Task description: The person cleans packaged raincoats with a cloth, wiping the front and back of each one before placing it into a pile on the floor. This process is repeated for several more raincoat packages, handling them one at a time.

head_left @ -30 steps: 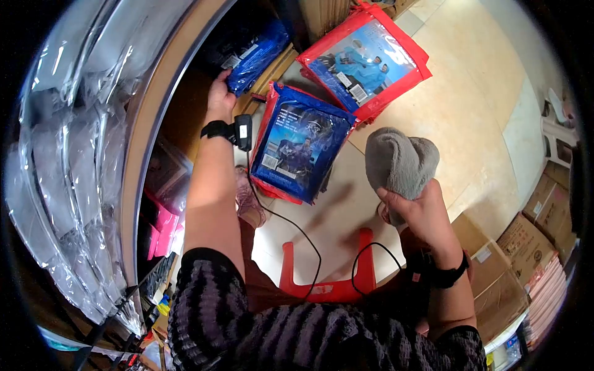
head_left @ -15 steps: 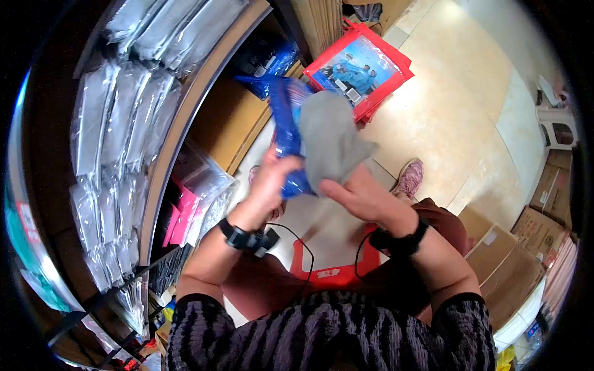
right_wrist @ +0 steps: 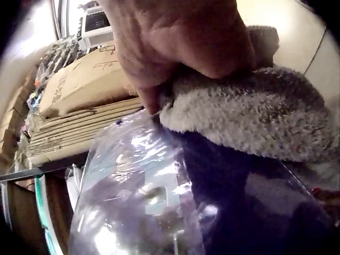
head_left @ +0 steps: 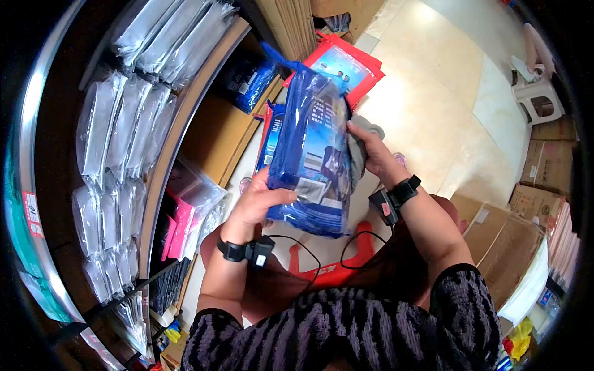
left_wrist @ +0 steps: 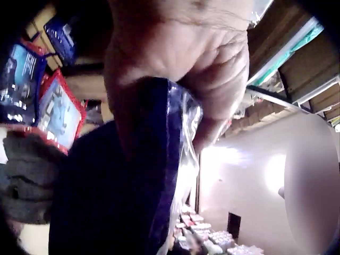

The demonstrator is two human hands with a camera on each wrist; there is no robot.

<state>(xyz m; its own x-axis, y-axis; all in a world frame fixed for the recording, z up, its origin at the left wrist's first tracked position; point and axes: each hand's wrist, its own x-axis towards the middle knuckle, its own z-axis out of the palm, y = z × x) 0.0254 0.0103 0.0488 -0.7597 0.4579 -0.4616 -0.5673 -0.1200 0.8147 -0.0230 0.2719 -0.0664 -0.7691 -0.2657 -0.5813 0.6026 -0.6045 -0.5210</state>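
A blue plastic package [head_left: 309,142] with a clear, printed front is held upright before the body. My left hand [head_left: 257,201] grips its lower left edge, thumb across the front by the white label. In the left wrist view the dark side of the package fills the space below that hand. My right hand [head_left: 378,151] holds a fluffy grey cloth [right_wrist: 255,114] against the package's right side, thumb at the package's edge. Most of the cloth is hidden behind the package in the head view.
Behind the package lie red-edged packages [head_left: 365,77] and a blue one [head_left: 267,145]. Another blue package [head_left: 250,83] sits on the low shelf at left. Silver packets [head_left: 124,130] fill the shelf above. A red stool [head_left: 334,275] is under the person; cardboard boxes [head_left: 504,241] stand at right.
My left hand has brought a blue package from the left shelf area to the front of the body. The right hand has moved the grey cloth in to the package's right side.
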